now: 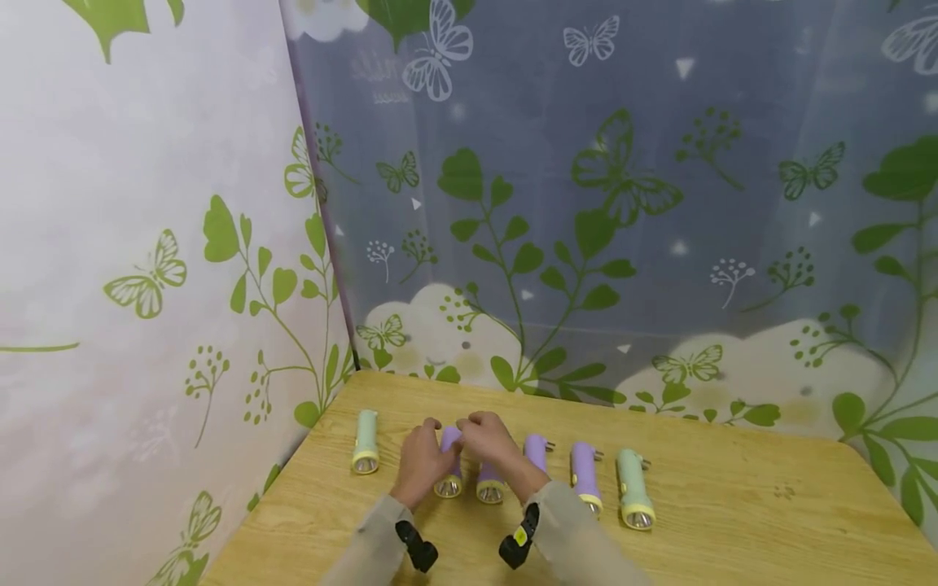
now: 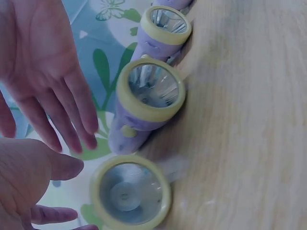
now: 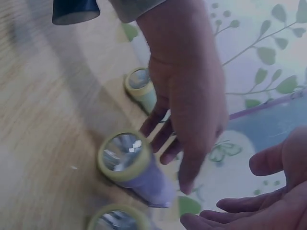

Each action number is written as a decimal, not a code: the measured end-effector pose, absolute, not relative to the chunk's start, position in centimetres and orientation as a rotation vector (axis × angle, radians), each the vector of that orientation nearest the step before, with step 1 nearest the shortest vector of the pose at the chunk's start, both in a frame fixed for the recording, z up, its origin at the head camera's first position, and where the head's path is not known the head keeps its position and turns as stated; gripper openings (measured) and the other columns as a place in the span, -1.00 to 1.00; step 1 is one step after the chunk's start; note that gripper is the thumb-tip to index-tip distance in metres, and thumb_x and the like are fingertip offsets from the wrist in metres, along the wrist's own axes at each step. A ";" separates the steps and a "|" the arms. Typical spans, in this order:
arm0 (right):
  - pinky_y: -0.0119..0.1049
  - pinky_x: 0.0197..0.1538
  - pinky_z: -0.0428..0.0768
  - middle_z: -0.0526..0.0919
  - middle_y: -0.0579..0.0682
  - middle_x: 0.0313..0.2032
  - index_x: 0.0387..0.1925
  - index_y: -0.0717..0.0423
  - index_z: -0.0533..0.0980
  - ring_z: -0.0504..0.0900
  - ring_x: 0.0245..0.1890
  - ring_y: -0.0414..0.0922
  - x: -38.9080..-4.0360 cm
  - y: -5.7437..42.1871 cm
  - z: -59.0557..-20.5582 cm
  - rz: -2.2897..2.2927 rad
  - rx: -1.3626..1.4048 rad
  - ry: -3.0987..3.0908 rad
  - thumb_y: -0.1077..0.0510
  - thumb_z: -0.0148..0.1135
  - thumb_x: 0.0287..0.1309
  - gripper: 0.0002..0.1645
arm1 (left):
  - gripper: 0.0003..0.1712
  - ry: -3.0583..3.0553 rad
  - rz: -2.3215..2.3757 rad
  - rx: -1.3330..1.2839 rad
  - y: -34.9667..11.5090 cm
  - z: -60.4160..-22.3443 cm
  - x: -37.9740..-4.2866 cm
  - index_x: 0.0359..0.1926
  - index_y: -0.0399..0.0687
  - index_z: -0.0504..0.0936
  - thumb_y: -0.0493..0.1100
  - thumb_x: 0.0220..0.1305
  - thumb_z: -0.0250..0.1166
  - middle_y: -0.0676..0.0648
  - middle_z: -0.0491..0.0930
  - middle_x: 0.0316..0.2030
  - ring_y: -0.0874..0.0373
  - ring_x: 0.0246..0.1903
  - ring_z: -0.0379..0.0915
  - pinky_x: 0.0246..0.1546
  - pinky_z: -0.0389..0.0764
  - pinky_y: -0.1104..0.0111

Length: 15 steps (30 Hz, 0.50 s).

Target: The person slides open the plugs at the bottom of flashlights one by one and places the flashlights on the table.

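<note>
Several purple flashlights with yellow rims lie in a row, lenses toward me. My left hand is beside the leftmost purple flashlight, its fingers loosely extended; whether they touch it I cannot tell. Over the neighbouring purple flashlight reaches my right hand, hiding its upper part. Seen from the right wrist, the left hand has loose fingers near a purple flashlight, and the right hand faces it with spread fingers. Neither hand grips anything.
A mint-green flashlight lies at the far left of the wooden table. To the right are two purple flashlights, one partly behind my right wrist, then another mint-green flashlight. Prongs stick out of some. Patterned curtains border the table.
</note>
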State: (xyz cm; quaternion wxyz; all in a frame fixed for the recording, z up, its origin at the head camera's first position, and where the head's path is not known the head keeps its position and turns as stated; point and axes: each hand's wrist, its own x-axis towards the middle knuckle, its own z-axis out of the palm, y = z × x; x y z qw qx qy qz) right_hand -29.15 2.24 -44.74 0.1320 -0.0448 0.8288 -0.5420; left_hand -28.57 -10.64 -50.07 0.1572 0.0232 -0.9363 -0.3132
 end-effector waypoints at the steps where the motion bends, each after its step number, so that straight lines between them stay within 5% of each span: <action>1: 0.10 0.18 0.33 0.28 0.23 0.25 0.24 0.29 0.20 0.27 0.24 0.18 -29.0 2.4 -44.4 -1.576 -0.143 2.409 -0.07 -0.07 0.23 -0.32 | -0.41 -2.667 -0.894 0.059 -10.7 -49.8 -28.5 -0.07 -0.28 0.48 0.10 0.03 0.30 -0.22 0.57 -0.34 0.02 -0.40 0.48 -0.44 0.47 0.26; 15: 0.07 0.18 0.36 0.20 0.06 0.32 0.30 -0.02 0.15 0.27 0.27 0.11 -25.9 6.4 -41.7 -1.515 -0.315 2.503 -0.38 -0.11 0.14 -0.18 | -0.55 -2.662 -0.809 0.023 -14.1 -48.0 -29.3 -0.07 -0.23 0.50 -0.01 0.11 0.25 -0.12 0.51 -0.51 0.20 -0.66 0.30 -0.70 0.28 0.44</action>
